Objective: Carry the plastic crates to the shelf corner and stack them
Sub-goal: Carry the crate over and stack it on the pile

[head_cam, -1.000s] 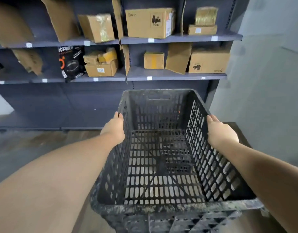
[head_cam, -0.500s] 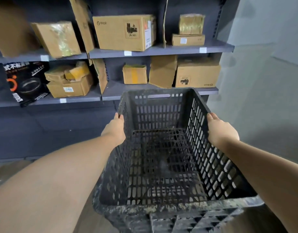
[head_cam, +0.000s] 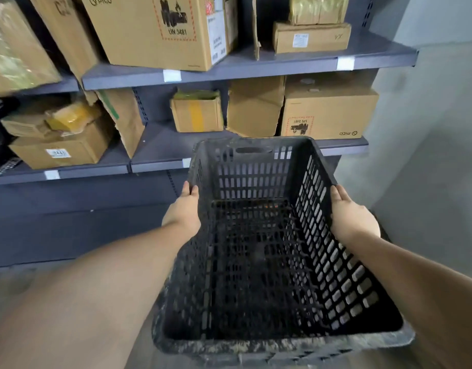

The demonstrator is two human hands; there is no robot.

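Observation:
A black slotted plastic crate (head_cam: 258,262) hangs in the air in front of me, tilted a little with its far end up, and it has nothing inside. My left hand (head_cam: 182,209) lies flat against the outside of its left wall near the rim, fingers pointing forward. On the opposite wall my right hand (head_cam: 349,214) presses in the same way. The crate is carried between the two palms. Its far end is close to the lower board of the grey shelf (head_cam: 160,161).
The shelf boards hold cardboard boxes: a large one (head_cam: 160,30) on the upper board and a smaller one (head_cam: 328,113) just behind the crate. The shelf's right end (head_cam: 373,145) meets a pale wall (head_cam: 429,155). Grey floor (head_cam: 13,280) shows at the lower left.
I have moved closer to the shelf, whose boxes now look larger and higher. The crate rose with my hands and shifted toward the shelf's right end. Both hands kept their places on it.

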